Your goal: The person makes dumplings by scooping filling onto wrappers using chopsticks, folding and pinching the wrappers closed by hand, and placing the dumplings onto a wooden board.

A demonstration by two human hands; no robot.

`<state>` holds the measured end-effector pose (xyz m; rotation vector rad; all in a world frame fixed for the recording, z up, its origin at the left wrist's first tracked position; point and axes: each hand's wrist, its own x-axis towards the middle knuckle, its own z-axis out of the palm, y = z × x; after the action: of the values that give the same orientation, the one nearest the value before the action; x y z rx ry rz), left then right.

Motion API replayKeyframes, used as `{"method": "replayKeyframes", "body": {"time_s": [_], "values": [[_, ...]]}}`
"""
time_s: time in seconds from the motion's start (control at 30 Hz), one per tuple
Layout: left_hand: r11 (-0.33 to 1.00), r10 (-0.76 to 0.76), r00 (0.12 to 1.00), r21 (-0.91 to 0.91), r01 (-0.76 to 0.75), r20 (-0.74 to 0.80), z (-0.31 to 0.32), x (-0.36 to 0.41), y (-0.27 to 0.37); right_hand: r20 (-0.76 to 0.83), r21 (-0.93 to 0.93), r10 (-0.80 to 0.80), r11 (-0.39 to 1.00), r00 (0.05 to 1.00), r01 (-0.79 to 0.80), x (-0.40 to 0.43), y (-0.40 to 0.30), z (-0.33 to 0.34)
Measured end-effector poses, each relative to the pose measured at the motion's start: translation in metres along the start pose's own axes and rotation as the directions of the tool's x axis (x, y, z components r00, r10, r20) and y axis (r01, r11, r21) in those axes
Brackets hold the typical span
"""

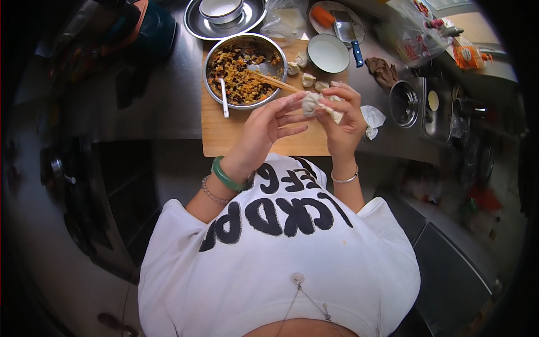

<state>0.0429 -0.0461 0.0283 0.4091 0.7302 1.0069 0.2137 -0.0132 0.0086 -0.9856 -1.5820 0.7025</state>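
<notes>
A pale, pleated dumpling [310,104] is held up between my hands over the wooden cutting board [236,135]. My left hand [269,120] grips its left side at the thumb and forefinger, with the other fingers spread below. On its right side, my right hand [344,113] pinches the dough with bent fingers. Behind the right fingers, pale dough shapes are partly hidden. Several folded dumplings [308,79] lie on the board. A steel bowl [205,78] of chopped filling [240,84] holds a white-handled spoon [224,99] and wooden chopsticks [273,81].
Beside the dumplings stands a white enamel bowl [328,54]. Behind it, a plate [358,25] carries a carrot [323,17] and a blue-handled cleaver [357,54]. A crumpled white paper [372,121], brown cloth [382,71] and steel basin [403,104] lie right, near the sink [440,120].
</notes>
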Motion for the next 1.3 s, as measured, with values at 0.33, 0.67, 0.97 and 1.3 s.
{"method": "replayKeyframes", "body": {"time_s": [0.33,0.67,0.97,1.3], "values": [[0.933,0.256,0.932,0.318,-0.168,-0.257,-0.05,-0.032,0.01,0.139,-0.589,0.165,0.807,0.976,-0.053,-0.106,0.07,-0.064],[0.924,0.272,0.915,0.346,-0.162,-0.298,-0.06,-0.035,-0.012,0.133,-0.603,0.071,0.798,0.989,0.024,-0.114,0.127,-0.025],[0.925,0.302,0.876,0.338,-0.173,-0.377,-0.076,-0.035,-0.015,0.087,-0.587,0.093,0.809,0.992,-0.025,-0.114,0.131,-0.032],[0.925,0.307,0.874,0.332,-0.182,-0.376,-0.079,-0.028,-0.014,0.125,-0.579,0.079,0.815,0.989,0.008,-0.102,0.13,-0.039]]}}
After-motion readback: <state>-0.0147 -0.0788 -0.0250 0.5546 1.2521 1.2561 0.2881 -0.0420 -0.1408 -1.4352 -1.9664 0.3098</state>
